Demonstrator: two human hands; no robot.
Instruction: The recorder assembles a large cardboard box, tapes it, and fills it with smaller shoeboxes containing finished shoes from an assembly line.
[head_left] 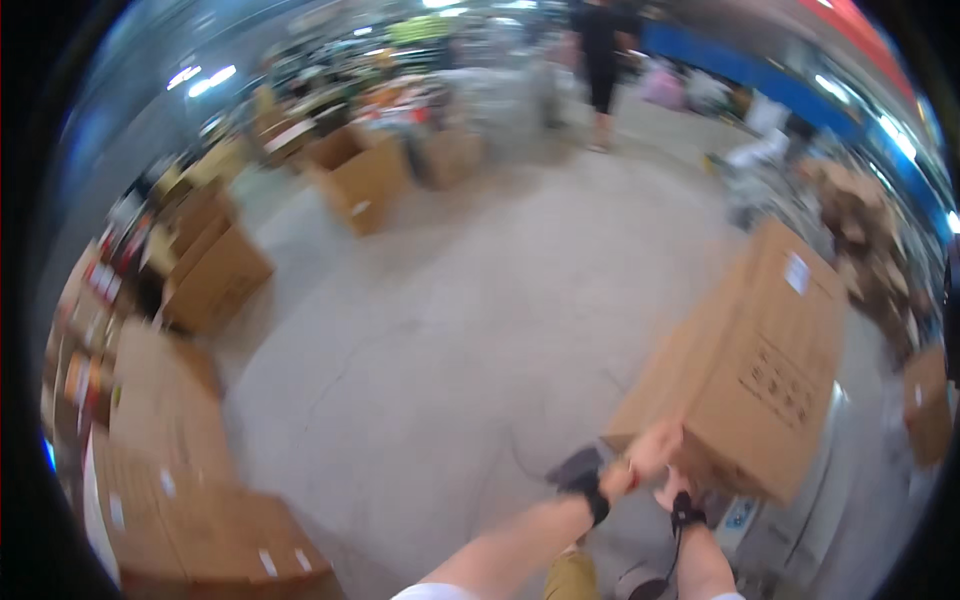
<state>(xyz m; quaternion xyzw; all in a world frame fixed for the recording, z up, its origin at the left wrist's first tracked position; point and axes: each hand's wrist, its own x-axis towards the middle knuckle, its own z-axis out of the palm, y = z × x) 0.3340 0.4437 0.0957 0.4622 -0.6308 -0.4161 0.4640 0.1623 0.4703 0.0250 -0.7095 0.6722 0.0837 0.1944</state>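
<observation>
A large brown cardboard box (700,370) with dark printed marks and a white label stands tilted at the right. At its near lower corner, my left hand (655,452) grips the edge, its fingers smeared by motion. Just below, my right hand (677,488) is closed at the same near edge, its fingers partly hidden by the box. Both wrists wear black bands, and a dark cord hangs from the right one.
Open cardboard boxes (215,275) line the left side, with more cartons (205,530) near left. A person (600,60) in dark clothes stands far back. Grey bundles and crumpled brown material (860,220) are heaped at the right. Behind my right hand lies a pale grey surface (800,530).
</observation>
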